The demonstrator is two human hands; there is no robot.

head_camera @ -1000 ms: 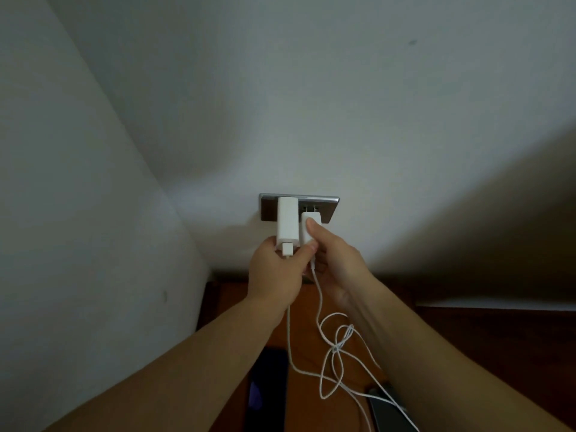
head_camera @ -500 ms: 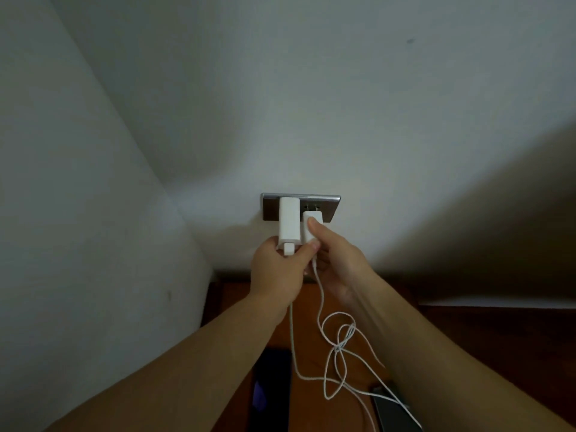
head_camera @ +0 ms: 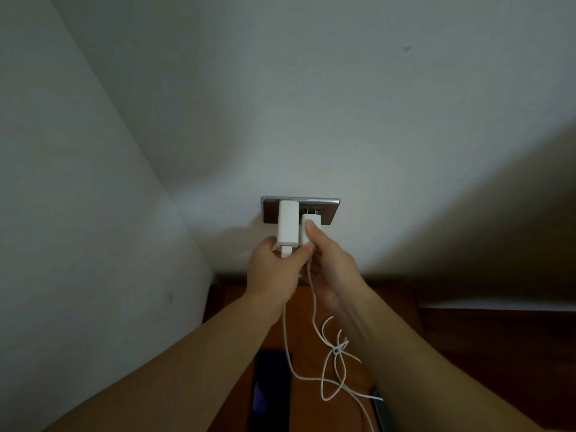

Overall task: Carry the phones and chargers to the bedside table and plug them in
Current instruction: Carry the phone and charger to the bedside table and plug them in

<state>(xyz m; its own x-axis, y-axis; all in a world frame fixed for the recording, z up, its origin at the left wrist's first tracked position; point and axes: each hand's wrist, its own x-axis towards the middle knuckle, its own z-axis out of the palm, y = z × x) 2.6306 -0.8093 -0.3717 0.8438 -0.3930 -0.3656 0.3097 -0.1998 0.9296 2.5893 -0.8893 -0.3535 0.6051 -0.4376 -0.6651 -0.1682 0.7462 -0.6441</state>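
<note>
A dark wall socket plate (head_camera: pixel 330 212) sits low on the white wall. A tall white charger (head_camera: pixel 287 224) is plugged into its left side, and my left hand (head_camera: pixel 276 269) grips the bottom of it at the cable plug. My right hand (head_camera: pixel 330 263) holds a smaller white charger (head_camera: pixel 310 227) against the socket beside it, thumb on top. White cables (head_camera: pixel 330 363) hang down in loops over the wooden bedside table (head_camera: pixel 304 316). A dark phone (head_camera: pixel 272 391) lies on the table under my left forearm. Another phone (head_camera: pixel 385 410) shows partly by my right forearm.
White walls meet in a corner (head_camera: pixel 168 198) to the left of the socket. A dark wooden surface (head_camera: pixel 498 338) extends to the right of the table, with a pale strip (head_camera: pixel 498 305) along its back.
The view has shifted slightly. Both hands stay at the socket on the two chargers, and the cable loops have swung a little.
</note>
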